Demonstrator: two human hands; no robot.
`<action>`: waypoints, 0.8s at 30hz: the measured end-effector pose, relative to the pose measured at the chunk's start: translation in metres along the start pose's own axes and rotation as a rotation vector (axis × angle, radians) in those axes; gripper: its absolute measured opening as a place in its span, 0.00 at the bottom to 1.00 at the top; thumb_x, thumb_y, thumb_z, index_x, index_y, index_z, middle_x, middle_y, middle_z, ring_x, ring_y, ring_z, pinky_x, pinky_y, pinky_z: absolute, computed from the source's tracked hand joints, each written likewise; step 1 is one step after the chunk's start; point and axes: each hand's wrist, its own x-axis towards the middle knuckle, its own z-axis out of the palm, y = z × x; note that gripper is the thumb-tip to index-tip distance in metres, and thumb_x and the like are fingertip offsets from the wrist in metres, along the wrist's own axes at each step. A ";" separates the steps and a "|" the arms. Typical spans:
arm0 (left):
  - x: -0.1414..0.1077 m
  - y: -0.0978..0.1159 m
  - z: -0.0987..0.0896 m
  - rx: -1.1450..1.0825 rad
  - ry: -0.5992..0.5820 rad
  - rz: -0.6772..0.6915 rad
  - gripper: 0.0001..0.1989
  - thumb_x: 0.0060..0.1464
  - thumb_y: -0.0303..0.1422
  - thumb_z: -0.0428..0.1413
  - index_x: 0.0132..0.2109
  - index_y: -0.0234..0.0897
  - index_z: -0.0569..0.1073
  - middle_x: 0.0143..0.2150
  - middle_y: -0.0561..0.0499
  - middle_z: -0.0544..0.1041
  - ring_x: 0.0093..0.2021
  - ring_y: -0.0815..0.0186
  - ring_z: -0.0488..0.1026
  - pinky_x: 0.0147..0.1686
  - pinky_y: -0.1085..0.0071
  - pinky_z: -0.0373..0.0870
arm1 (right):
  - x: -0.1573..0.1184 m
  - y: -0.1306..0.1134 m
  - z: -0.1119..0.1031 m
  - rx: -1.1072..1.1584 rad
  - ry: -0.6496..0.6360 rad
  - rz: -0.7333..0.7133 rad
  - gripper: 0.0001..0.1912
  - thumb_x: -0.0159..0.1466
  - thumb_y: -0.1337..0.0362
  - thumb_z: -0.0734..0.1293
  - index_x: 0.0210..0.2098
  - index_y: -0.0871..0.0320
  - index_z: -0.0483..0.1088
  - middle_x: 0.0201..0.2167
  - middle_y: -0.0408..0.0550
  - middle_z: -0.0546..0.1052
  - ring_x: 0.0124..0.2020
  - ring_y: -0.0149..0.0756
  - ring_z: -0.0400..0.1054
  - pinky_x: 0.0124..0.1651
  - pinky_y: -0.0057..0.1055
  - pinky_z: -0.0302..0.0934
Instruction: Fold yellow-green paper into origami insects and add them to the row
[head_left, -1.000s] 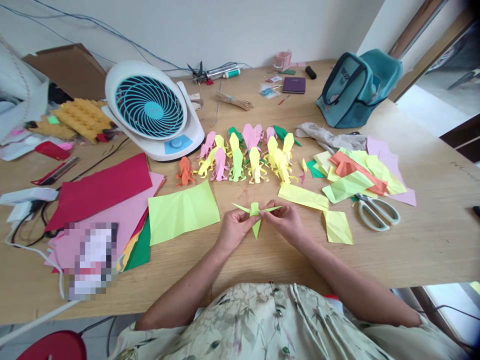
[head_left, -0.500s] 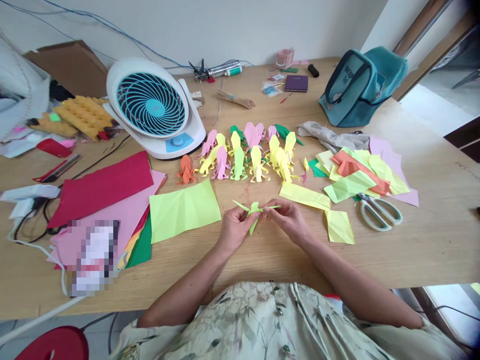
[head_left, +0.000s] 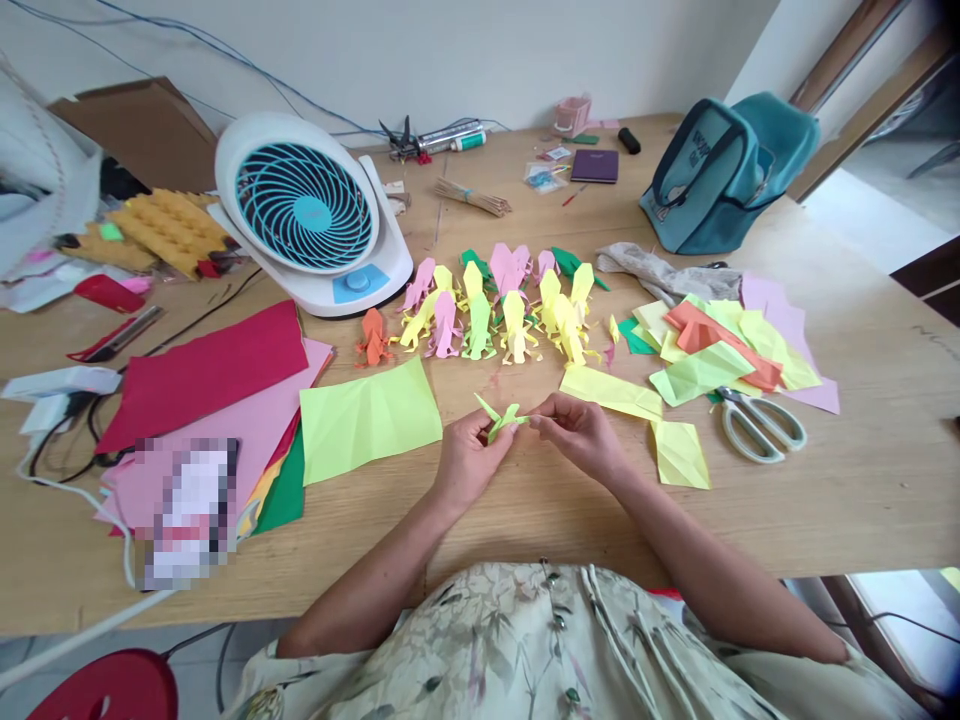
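top: cream, grey-green leaf print | buttons: small, round | cords: pale, thin | sleeves: loose, pale

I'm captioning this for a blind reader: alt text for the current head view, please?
Both hands hold a small folded green paper piece above a wooden table. Beyond sit colorful paper figures, with a fan at left and scissors beside loose paper at right.

The left hand and right hand pinch a folded lime-green paper over the surface, near clustered paper figures.
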 end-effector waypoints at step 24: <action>0.007 0.011 -0.005 -0.443 -0.200 -0.351 0.17 0.42 0.44 0.65 0.26 0.33 0.72 0.21 0.55 0.71 0.22 0.73 0.64 0.24 0.76 0.62 | -0.004 0.001 -0.023 -0.588 -0.163 -0.780 0.09 0.68 0.69 0.62 0.45 0.53 0.71 0.37 0.51 0.75 0.38 0.37 0.69 0.41 0.35 0.65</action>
